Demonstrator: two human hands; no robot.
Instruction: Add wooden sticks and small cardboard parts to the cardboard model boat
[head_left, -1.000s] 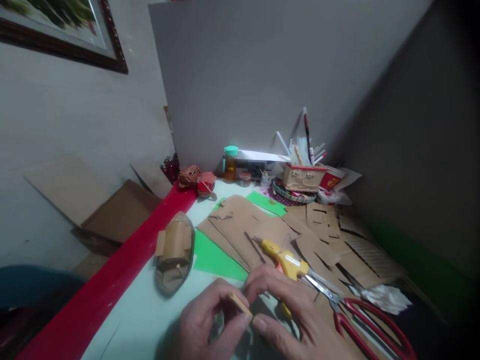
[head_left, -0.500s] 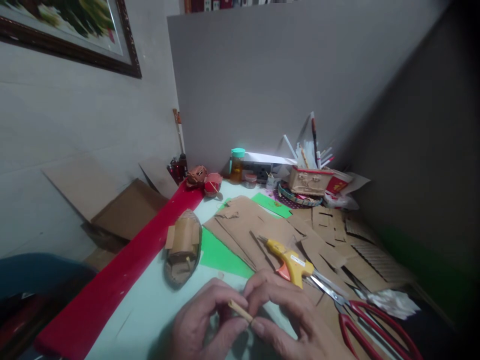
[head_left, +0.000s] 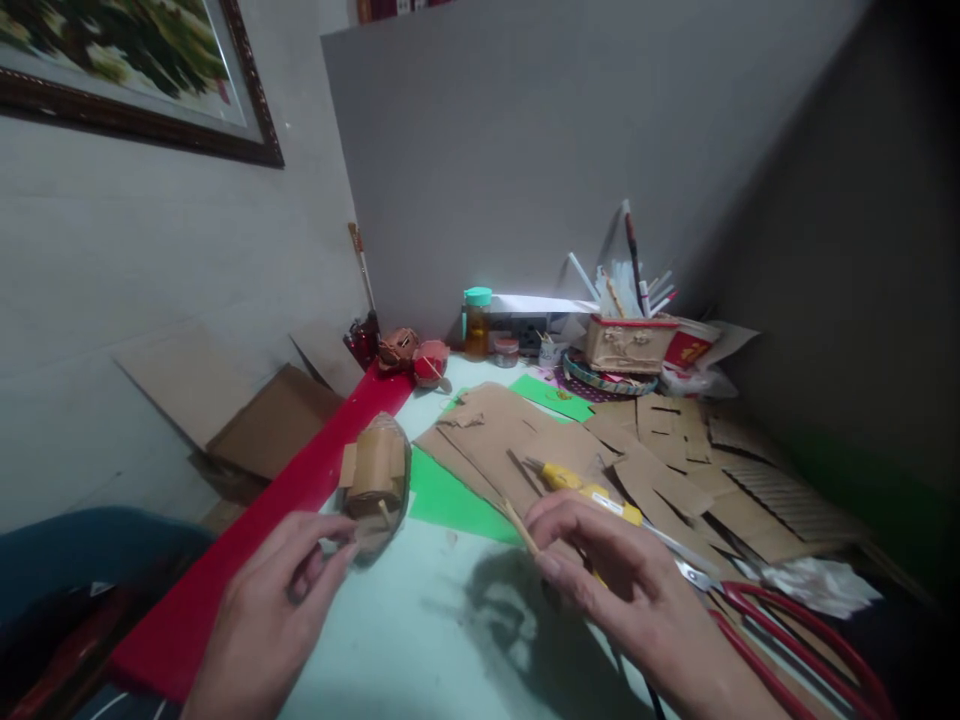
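My right hand (head_left: 607, 570) pinches a thin rolled cardboard stick (head_left: 523, 528) between thumb and fingertips, its far end pointing up and left. To the left, my left hand (head_left: 289, 590) has its thumb and index finger slightly apart, with nothing visible between them. Its fingertips are at the near end of a small cardboard boat (head_left: 375, 470); whether they touch it I cannot tell. The boat has a curved cabin roof and a short peg standing at its near end. Just behind my right hand lies a yellow glue gun (head_left: 562, 477), partly covered by the fingers.
Red-handled scissors (head_left: 787, 620) lie at the right beside crumpled white tissue (head_left: 821, 585). Cardboard pieces (head_left: 517, 430) and green sheets (head_left: 457, 500) cover much of the table. At the back stand a teal-lidded bottle (head_left: 477, 325) and a pen box (head_left: 628, 345). A red strip (head_left: 247, 545) runs along the left edge.
Both hands were together on the rolled stick. They have parted: my left hand let go and moved left to the boat, while my right hand keeps the stick and moved right.
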